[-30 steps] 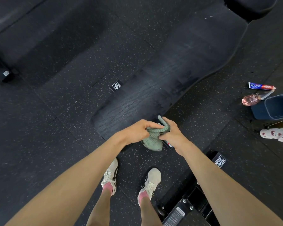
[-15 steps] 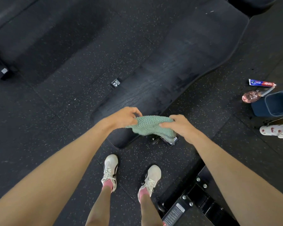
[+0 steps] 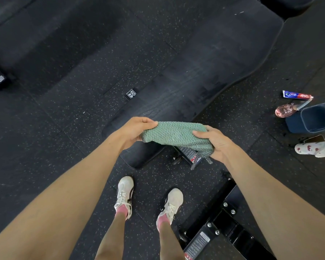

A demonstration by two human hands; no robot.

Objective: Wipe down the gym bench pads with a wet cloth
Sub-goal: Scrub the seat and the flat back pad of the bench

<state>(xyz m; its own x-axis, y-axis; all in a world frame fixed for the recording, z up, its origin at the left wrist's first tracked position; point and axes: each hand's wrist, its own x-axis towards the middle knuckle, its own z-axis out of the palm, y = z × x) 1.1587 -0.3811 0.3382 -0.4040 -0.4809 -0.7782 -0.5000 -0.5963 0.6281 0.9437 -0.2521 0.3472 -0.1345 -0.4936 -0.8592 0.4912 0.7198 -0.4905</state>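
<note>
Head view: a green waffle-textured cloth (image 3: 174,134) is held stretched between the left hand (image 3: 133,131) and right hand (image 3: 214,142), both gripping its ends, likely for folding, above the long black bench pad (image 3: 204,72) beyond them.

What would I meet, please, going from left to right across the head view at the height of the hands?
left hand → green cloth → right hand → blue bucket. The bench pad runs behind several of these, so I leave it out.
</note>
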